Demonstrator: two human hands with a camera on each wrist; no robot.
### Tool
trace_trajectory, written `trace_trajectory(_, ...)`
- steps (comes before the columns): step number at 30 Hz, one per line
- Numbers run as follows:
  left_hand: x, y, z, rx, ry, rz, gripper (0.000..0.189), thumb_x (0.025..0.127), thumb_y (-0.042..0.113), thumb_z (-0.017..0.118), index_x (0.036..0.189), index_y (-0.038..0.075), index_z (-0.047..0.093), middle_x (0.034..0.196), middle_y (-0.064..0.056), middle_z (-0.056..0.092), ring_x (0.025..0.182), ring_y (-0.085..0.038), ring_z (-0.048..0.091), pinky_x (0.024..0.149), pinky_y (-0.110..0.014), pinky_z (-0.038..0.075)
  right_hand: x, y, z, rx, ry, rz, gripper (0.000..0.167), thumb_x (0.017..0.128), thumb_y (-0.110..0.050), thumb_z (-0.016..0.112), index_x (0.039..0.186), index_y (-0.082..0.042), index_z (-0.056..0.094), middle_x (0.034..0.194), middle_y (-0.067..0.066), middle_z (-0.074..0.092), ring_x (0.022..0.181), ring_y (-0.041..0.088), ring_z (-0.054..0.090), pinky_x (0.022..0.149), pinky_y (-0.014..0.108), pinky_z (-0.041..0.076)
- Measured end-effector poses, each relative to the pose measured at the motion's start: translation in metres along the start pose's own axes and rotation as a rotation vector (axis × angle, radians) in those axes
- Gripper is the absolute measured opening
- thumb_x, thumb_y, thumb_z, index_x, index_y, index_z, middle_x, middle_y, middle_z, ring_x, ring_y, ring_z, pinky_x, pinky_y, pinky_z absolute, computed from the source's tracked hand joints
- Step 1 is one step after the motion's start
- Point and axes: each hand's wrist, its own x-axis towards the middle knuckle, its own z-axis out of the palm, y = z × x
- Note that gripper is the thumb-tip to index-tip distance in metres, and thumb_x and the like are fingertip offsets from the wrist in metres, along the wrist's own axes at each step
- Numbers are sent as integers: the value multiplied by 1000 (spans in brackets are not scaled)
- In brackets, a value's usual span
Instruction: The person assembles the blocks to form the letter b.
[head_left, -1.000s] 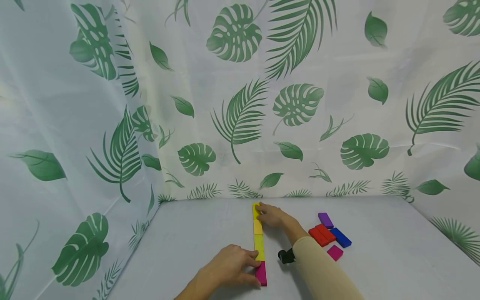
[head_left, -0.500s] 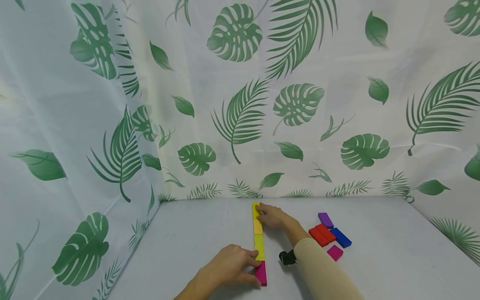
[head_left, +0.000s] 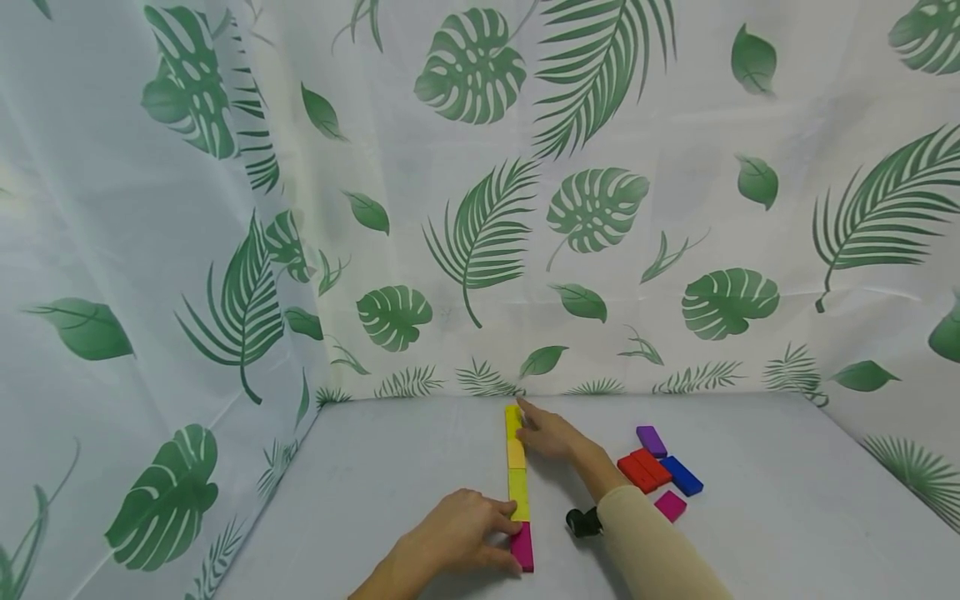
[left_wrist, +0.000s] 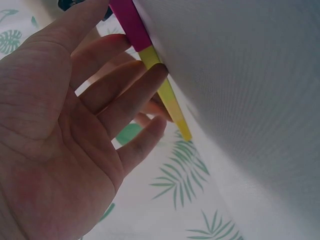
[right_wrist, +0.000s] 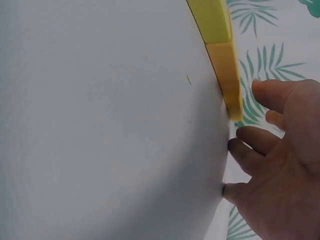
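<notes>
A straight row of flat blocks runs away from me: a magenta block [head_left: 522,552] nearest, then a yellow-green block [head_left: 519,492], then deeper-yellow blocks [head_left: 516,454] at the far end. My left hand [head_left: 461,529] lies along the left side of the near part, its lightly bent fingertips touching the magenta and yellow-green blocks, the thumb by the magenta block's near end. My right hand [head_left: 553,435] is beside the right side of the far end, fingers spread and loosely extended. The right wrist view shows a gap between those fingers and the yellow end block [right_wrist: 235,107].
To the right lie a purple block [head_left: 651,441], red blocks [head_left: 644,470], a blue block [head_left: 682,475] and another magenta block [head_left: 671,505] on the white tabletop [head_left: 390,450]. A leaf-printed curtain [head_left: 480,350] stands behind. A black device [head_left: 582,522] is at my right wrist.
My right hand's fingertips have lifted off the far yellow block, and its wrist has shifted slightly right and nearer. The left hand and the row stay put.
</notes>
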Motion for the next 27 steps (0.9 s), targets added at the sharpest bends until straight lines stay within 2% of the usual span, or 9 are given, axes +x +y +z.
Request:
trace_trajectory(9, -1, 1, 1, 20, 20, 8, 53, 81, 63, 80, 126, 33, 76, 135, 8, 70, 120, -6, 68, 96, -34, 56, -10, 9, -2, -21, 29, -41, 67, 104, -28, 63, 163, -14, 36, 163, 15, 44, 152, 37, 39, 122, 60, 31)
trace_trajectory(16, 0, 0, 2, 27, 52, 37, 54, 81, 63, 81, 125, 32, 76, 134, 6, 71, 119, -5, 68, 96, -33, 56, -27, 12, -5, -55, 48, -74, 61, 103, -23, 63, 158, -6, 42, 161, 18, 46, 151, 39, 41, 123, 58, 31)
trace_trajectory(23, 1, 0, 2, 18, 39, 38, 55, 81, 63, 81, 126, 33, 76, 134, 6, 71, 118, -4, 68, 95, -30, 56, -51, 9, -14, -81, -13, -72, 70, 100, -32, 68, 160, -10, 40, 160, 15, 48, 149, 38, 43, 119, 61, 36)
trace_trajectory(27, 1, 0, 2, 29, 40, 31, 55, 80, 64, 81, 126, 33, 76, 133, 6, 71, 117, -4, 69, 94, -30, 57, -64, 6, -23, -102, -1, -93, 72, 100, -35, 69, 162, -15, 39, 162, 11, 46, 150, 37, 42, 119, 61, 36)
